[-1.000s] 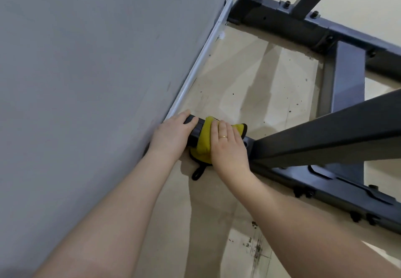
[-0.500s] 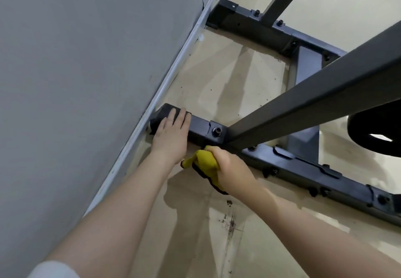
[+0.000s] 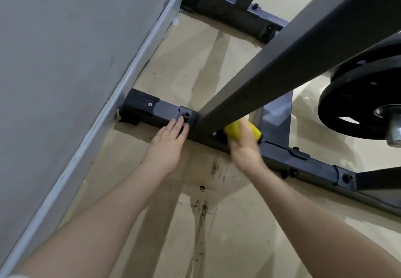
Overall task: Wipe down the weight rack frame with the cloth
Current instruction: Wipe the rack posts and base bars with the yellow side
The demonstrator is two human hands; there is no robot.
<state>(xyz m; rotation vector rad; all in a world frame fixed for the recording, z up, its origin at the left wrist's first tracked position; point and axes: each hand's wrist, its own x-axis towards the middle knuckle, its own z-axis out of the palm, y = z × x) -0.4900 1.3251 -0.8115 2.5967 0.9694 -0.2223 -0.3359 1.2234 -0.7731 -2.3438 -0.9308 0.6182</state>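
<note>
left hand [image 3: 166, 147]: flat, fingers straight, resting on the weight rack frame's base rail [image 3: 167, 113] just left of the upright post [image 3: 282, 60]
right hand [image 3: 245, 147]: blurry, wrapped round the yellow cloth [image 3: 243, 133], right of that post
cloth: soft, light, best bunched in the palm

Grey wall [image 3: 65, 60], stained beige floor [image 3: 184, 65]
</note>
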